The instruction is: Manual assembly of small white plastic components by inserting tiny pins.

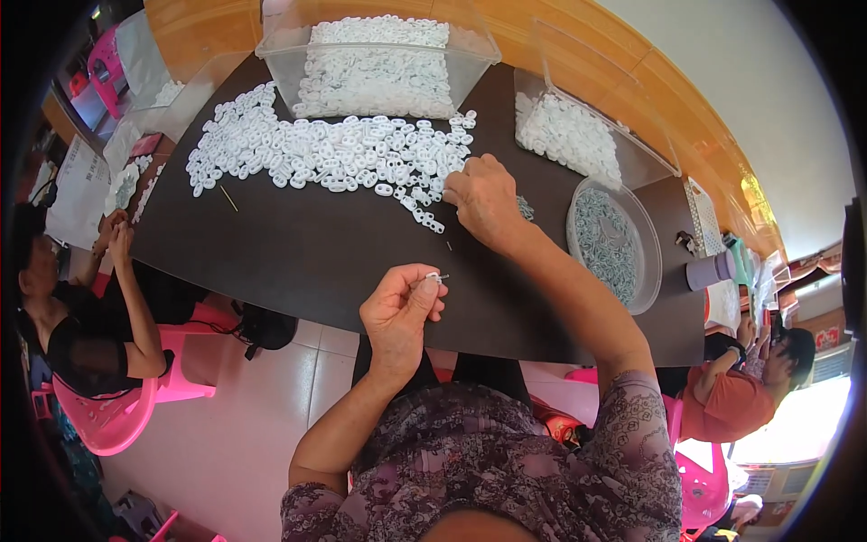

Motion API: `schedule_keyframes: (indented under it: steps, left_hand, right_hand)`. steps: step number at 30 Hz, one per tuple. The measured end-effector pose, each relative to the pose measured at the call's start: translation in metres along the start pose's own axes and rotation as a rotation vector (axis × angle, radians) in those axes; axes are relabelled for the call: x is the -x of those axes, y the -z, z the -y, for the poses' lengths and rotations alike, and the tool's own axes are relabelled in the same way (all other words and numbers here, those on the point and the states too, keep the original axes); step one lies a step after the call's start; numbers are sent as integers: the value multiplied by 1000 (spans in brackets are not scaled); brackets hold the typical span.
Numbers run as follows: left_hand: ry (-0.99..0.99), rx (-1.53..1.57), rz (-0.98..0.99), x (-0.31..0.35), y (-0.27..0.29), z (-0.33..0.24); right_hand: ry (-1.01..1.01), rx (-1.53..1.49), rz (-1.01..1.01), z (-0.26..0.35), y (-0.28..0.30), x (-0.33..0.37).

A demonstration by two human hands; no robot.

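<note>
My left hand (397, 316) is closed near the table's front edge. Its thumb and index finger pinch a small white plastic piece (433, 276), with a thin metal screw (443, 277) sticking out to the right. Farther off, my right hand (488, 200) reaches to the right end of a spread pile of white oval two-hole pieces (334, 149). Its fingers are bent together at the pieces there, and whatever lies between them is hidden. A few loose white pieces (423, 214) trail toward me beside that hand. Partly behind my right wrist lies a little heap of metal screws (525, 208).
A clear bin (284, 68) of white pieces stands behind the pile, with another clear bin (646, 154) to its right. A round tub (652, 271) holds many screws. A purple-grey cup (712, 270) stands at the right edge. Other people sit at left and right.
</note>
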State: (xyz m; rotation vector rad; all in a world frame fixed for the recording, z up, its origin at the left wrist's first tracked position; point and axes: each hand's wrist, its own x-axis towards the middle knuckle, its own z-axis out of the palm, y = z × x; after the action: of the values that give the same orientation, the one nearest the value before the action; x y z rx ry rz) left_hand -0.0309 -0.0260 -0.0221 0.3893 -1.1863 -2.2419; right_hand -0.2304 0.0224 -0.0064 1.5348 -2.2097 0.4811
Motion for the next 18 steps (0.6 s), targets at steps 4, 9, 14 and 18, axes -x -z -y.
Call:
schedule_keyframes:
  steps: [4,9,14,18]
  left_hand:
    - [-7,7,1,1,-1,-1]
    - [-6,11,-11,1,0,-1]
    - [-6,-8,-27,0,-1,-4]
    - [-10,-2,-30,3,-4,-6]
  right_hand:
    - [10,7,-41,-2,1,-1]
    - [-328,-627,53,7,30,0]
    - [-503,-971,229,25,58,20]
    - [-578,-1163,276,41,71,36]
